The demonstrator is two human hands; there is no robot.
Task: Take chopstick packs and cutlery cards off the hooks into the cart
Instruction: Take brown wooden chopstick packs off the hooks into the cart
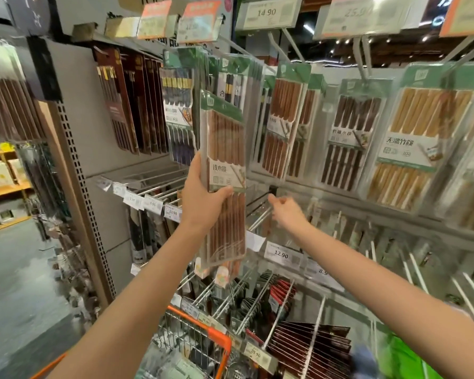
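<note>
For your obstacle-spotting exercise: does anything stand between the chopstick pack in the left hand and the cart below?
Partly. The left hand holds the chopstick pack above the cart. Metal hooks with hanging cards jut out just below the pack, beside the cart's orange rim.

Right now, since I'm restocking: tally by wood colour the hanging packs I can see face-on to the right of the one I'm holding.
Reddish-brown packs: 2
Dark brown pack: 1
Pale bamboo pack: 1
Total: 4, besides the held pack; the far-right edge is too blurred to count.
</note>
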